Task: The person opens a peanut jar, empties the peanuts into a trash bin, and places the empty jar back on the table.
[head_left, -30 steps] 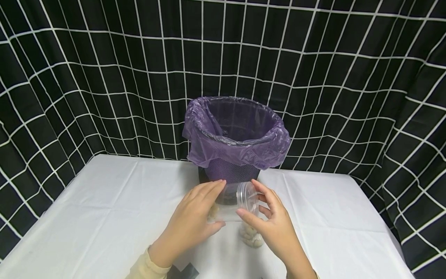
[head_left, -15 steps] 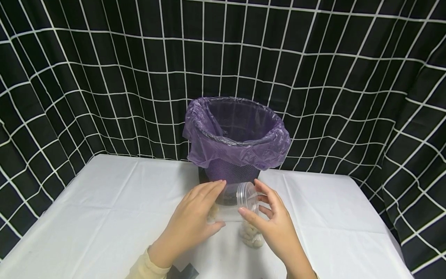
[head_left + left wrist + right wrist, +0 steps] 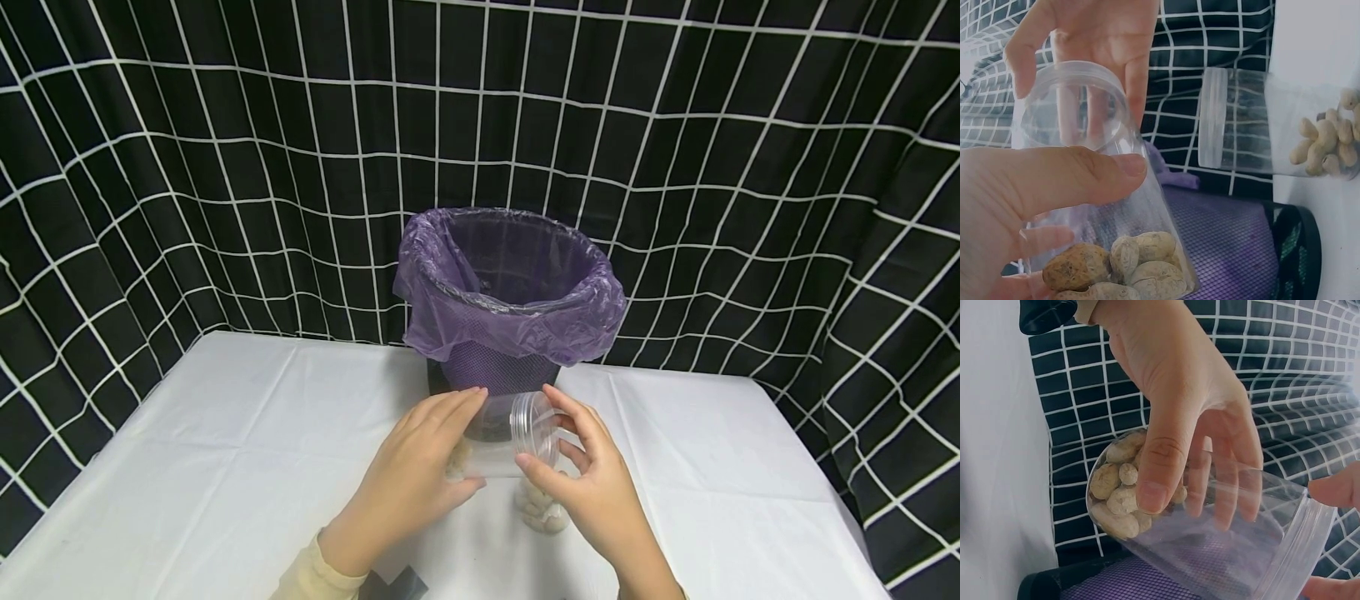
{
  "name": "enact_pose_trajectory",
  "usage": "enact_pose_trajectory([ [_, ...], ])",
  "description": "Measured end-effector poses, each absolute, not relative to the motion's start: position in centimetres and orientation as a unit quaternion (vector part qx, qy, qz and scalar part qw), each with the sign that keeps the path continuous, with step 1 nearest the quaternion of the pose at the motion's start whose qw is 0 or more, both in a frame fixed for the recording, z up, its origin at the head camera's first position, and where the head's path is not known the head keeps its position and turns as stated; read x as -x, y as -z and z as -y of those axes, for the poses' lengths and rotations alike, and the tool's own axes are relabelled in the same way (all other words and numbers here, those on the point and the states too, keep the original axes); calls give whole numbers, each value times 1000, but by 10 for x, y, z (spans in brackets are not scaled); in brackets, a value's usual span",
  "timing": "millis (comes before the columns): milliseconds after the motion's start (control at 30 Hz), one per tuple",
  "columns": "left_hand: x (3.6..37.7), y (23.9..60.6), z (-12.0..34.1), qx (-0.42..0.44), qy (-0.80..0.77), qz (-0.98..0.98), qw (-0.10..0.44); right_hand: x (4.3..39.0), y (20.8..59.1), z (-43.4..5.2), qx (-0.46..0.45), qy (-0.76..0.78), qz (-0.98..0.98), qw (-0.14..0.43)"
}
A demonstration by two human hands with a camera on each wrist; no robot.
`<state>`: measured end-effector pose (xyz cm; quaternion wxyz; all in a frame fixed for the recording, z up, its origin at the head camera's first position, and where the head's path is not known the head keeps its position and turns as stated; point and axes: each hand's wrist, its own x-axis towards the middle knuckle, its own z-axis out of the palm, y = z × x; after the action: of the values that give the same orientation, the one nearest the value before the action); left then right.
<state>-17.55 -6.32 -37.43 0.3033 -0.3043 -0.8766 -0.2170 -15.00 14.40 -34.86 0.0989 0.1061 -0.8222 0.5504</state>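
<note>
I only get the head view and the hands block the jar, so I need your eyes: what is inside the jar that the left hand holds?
Observer: The left wrist view shows peanuts in their shells piled at the closed end of the clear jar.
Operator: Is its lid on?
Observer: Yes. In that view the lid sits on the mouth, and the right hand has its fingers round the rim.
Operator: How does the left hand grip it?
Observer: In the right wrist view the left hand wraps the jar's body, with the thumb in front and the fingers behind.
Operator: And the other jar?
Observer: The left wrist view shows the second jar with its lid on, and neither hand touches it.
</note>
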Motion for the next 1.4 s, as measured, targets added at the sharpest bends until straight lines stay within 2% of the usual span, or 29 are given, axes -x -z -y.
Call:
enact_pose_trajectory([
  [933,178,373,67,306,222,873,308,150,348,-147,-122,-564,808,114],
  [1400,186,368,84,259,277,885,269,153,349,-146,-95,-576,805,108],
])
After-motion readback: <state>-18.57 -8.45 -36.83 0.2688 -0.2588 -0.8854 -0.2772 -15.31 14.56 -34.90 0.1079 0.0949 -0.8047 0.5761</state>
